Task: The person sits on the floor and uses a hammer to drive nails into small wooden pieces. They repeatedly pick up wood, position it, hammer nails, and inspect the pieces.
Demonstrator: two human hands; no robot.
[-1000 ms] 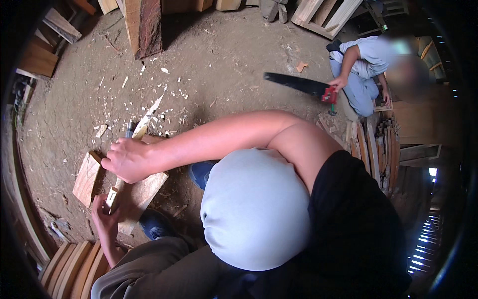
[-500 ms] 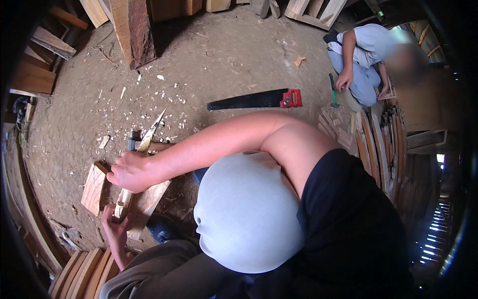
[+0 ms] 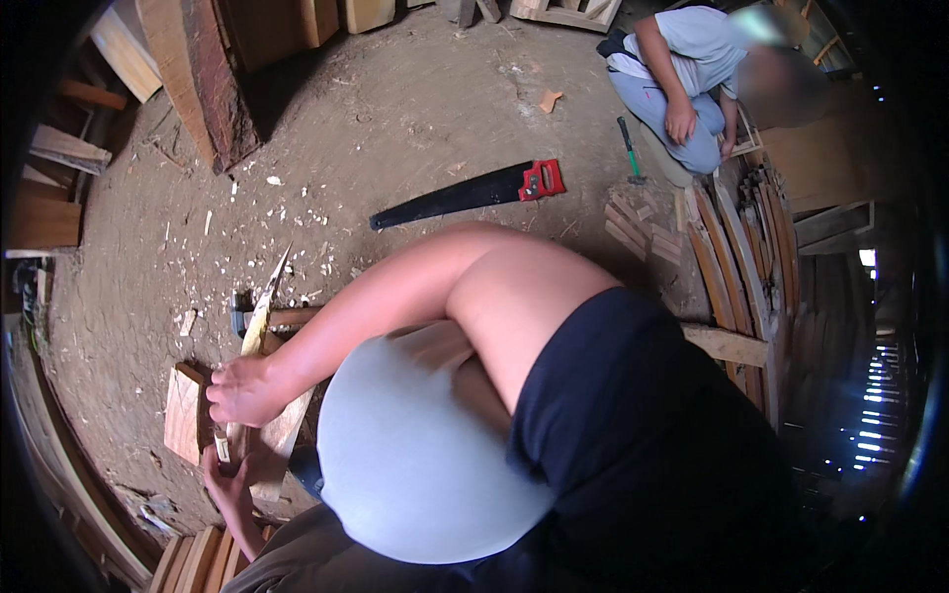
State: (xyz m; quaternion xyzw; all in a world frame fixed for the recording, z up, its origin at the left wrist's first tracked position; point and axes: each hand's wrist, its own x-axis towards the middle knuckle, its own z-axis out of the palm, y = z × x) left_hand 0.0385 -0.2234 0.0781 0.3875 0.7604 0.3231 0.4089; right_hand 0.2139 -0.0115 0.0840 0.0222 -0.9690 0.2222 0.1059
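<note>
A red-handled saw (image 3: 467, 195), gripped in a co-worker's hand (image 3: 680, 119) a second earlier, lay on the dirt floor (image 3: 415, 119), the hand emptied.

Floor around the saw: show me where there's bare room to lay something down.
The widest largely bare floor patch lies between the big timber, the saw and the orange wood scrap. A smaller one lies between saw and green hammer. It's crowded about the right hand and left hand, with the pointed wood piece, board and pale chips.

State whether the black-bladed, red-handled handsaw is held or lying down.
Lying down: the handsaw rests on the brown dirt floor, no hand touching it.
</note>
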